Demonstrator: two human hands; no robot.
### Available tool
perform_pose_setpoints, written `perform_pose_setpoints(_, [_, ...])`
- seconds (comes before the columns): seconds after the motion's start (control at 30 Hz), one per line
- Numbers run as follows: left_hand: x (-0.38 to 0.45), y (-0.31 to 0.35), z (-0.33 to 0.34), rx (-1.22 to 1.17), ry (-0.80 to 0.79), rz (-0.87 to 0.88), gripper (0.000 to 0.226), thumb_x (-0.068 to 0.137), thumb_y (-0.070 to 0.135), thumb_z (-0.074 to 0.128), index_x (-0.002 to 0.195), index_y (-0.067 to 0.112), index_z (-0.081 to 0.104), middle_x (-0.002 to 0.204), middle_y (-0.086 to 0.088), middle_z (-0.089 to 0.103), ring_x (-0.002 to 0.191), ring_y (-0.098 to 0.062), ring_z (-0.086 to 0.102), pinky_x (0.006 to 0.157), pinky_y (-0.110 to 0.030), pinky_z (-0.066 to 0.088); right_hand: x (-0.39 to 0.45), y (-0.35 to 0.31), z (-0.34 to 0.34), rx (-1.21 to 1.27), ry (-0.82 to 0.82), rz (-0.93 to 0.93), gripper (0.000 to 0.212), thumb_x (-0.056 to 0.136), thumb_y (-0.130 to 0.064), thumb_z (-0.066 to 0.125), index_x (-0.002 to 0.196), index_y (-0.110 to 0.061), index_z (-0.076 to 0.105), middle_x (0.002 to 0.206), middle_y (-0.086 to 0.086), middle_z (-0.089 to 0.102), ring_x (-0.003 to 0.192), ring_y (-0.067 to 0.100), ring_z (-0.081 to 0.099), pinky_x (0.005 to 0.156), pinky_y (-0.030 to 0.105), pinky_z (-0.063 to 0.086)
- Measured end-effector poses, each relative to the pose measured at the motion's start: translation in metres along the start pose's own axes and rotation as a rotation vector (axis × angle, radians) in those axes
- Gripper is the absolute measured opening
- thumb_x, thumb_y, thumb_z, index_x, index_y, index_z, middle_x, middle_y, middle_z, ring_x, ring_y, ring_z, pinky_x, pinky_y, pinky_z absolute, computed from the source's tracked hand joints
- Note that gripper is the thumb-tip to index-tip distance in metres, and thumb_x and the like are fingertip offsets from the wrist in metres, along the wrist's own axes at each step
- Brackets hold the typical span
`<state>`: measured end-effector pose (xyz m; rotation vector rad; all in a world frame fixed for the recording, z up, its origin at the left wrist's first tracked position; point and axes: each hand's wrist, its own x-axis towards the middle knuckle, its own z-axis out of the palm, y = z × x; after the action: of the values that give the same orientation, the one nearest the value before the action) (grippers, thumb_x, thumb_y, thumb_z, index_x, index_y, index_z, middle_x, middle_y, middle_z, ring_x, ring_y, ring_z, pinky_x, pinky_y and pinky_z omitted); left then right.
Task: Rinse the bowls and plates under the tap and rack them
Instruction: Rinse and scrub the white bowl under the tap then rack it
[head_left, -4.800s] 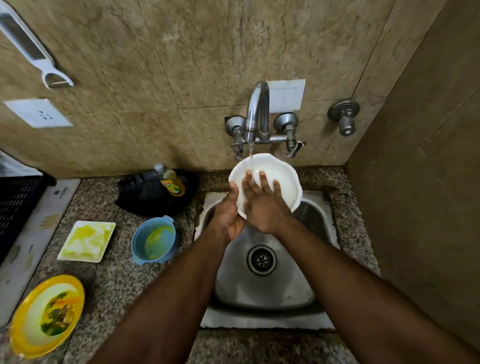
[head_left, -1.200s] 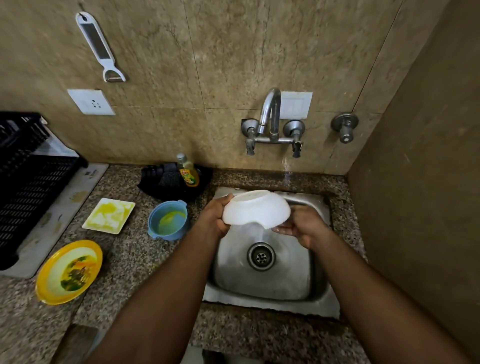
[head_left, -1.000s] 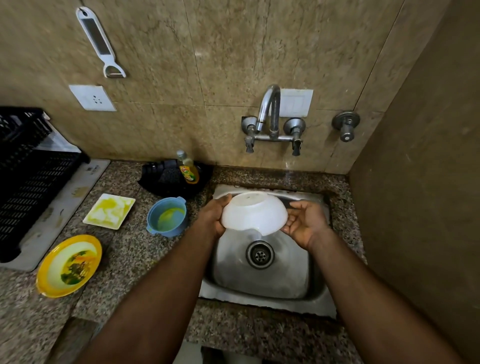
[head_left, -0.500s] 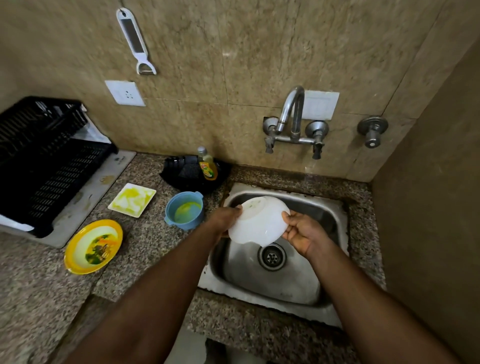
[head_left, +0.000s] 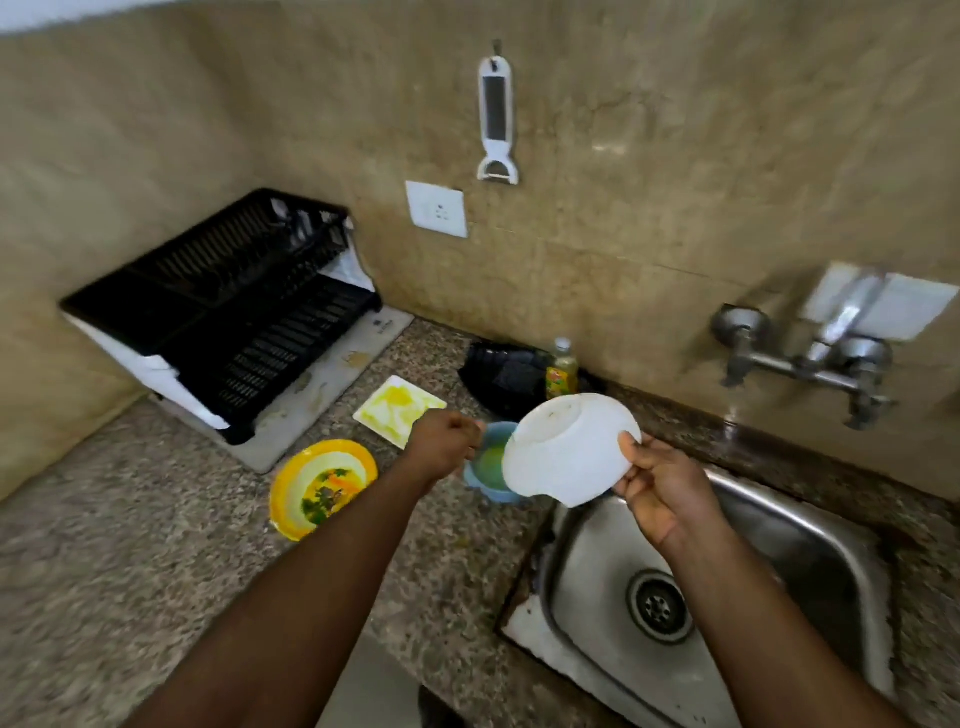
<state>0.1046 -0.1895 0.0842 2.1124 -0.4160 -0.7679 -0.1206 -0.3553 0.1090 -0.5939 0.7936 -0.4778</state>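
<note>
The right hand (head_left: 662, 486) is gripping the white bowl (head_left: 569, 447) by its rim, thumb on the outer wall and fingers behind it. The bowl is being held tilted, underside facing the camera, in the air above the left edge of the sink (head_left: 810, 525). The left hand (head_left: 444, 441) is hovering just left of the bowl with its fingers curled into a loose fist; it is holding nothing and is not touching the bowl.

Directly beyond and between the two hands, the blue bowl (head_left: 491, 470) is sitting on the granite counter (head_left: 130, 571), partly hidden by the white bowl and carrying yellow-green residue. Just beyond the left hand, the square white plate (head_left: 397, 408) smeared with yellow is lying flat. To the left of the left forearm, the round yellow plate (head_left: 322, 486) with food traces is resting on the counter. Farther left and beyond, well apart from both hands, the black dish rack (head_left: 228, 306) is standing on a light drain mat (head_left: 322, 379) against the wall.

Beyond the white bowl, a soap bottle (head_left: 561, 366) is standing against a black object at the wall. To the right of and above the right hand, the tap (head_left: 826, 343) is mounted on the wall; it appears blurred. A white peeler (head_left: 497, 119) is hanging on the wall above a socket (head_left: 436, 209).
</note>
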Motion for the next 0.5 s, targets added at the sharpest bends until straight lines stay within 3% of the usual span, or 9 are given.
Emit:
perform_pose_setpoints(0.1, [0.026,-0.018,-0.068,0.134,0.125,0.023,0.032,0.078,0.042,0.069,0.089,0.013,0.078,0.084,-0.011,0.077,0.086,-0.030,0.074,0.080,-0.046,0.062,0.033,0.031,0.074,0.012,-0.067,0.046,0.020,0.097,0.001,0.057,0.115,-0.002,0.065,0.114,0.013,0.073,0.109,0.025,0.067,0.066,0.032,0.063])
perform_pose_setpoints(0.17, [0.044,-0.032,-0.110,0.233,0.188,0.020,0.039,0.086,0.045,0.072,0.106,0.012,0.076,0.099,-0.011,0.076,0.098,-0.029,0.072,0.089,-0.041,0.058,0.058,0.056,0.119,0.000,-0.106,0.086,0.019,0.097,0.000,0.058,0.115,-0.003,0.064,0.116,0.014,0.072,0.106,0.025,0.068,0.067,0.033,0.064])
perform_pose_setpoints(0.33, [0.085,-0.062,-0.209,0.449,0.310,0.036,0.050,0.092,0.040,0.067,0.128,0.005,0.066,0.124,-0.016,0.068,0.119,-0.036,0.063,0.094,-0.037,0.050,0.127,0.122,0.230,-0.056,-0.167,0.186,0.032,0.099,-0.001,0.058,0.131,-0.002,0.057,0.129,0.016,0.065,0.105,0.025,0.067,0.069,0.039,0.062])
perform_pose_setpoints(0.43, [0.115,-0.085,-0.252,0.474,0.331,0.002,0.045,0.089,0.039,0.061,0.120,0.006,0.064,0.115,-0.015,0.068,0.108,-0.034,0.064,0.079,-0.033,0.050,0.166,0.156,0.286,-0.033,-0.206,0.219,0.025,0.100,-0.001,0.058,0.124,-0.005,0.057,0.131,0.018,0.063,0.103,0.026,0.067,0.074,0.042,0.058])
perform_pose_setpoints(0.5, [0.136,-0.102,-0.272,0.466,0.350,-0.026,0.033,0.094,0.032,0.063,0.114,0.006,0.064,0.109,-0.015,0.068,0.102,-0.033,0.064,0.071,-0.030,0.045,0.193,0.175,0.314,-0.036,-0.217,0.220,0.034,0.100,-0.003,0.058,0.134,-0.004,0.054,0.134,0.016,0.062,0.105,0.026,0.066,0.074,0.041,0.058])
